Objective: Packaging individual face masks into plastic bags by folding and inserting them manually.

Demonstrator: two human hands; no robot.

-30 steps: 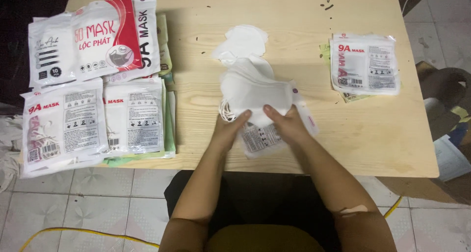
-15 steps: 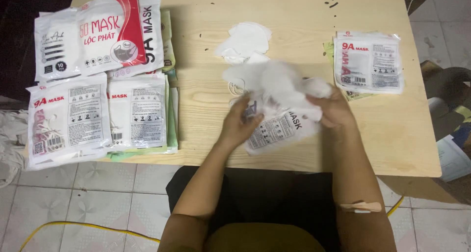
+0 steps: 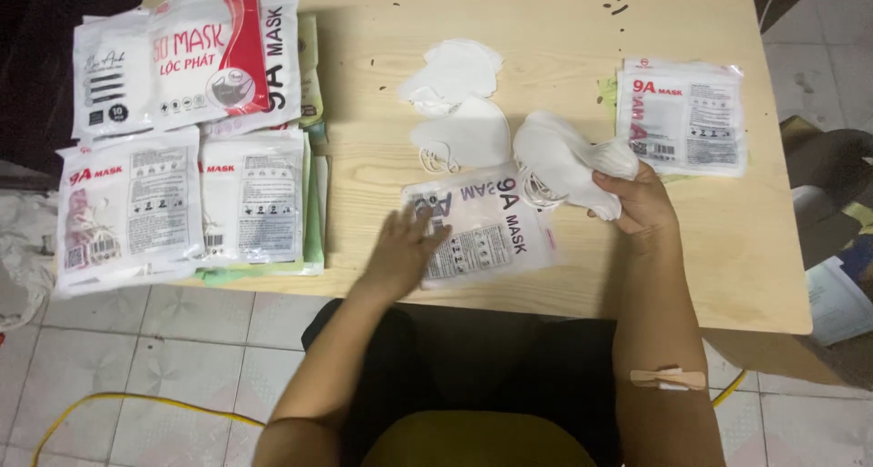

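Gripping masks point(image 3: 564, 158), right hand point(image 3: 641, 208)

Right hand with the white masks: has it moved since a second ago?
Yes. The right hand has carried the bunch of white masks rightward off the flat plastic packet, toward the packet stack near the table's right edge.

A bunch of white masks point(image 3: 566, 162), folded and stacked with their ear loops dangling at the lower left, sits right of the frame's centre, clasped at its right end and lifted off the desk point(image 3: 564, 30). Just below and left of it lies a flat clear pouch point(image 3: 482, 232) with dark print, tilted slightly and turned upside down to the viewer, near the desk's front edge at centre frame.
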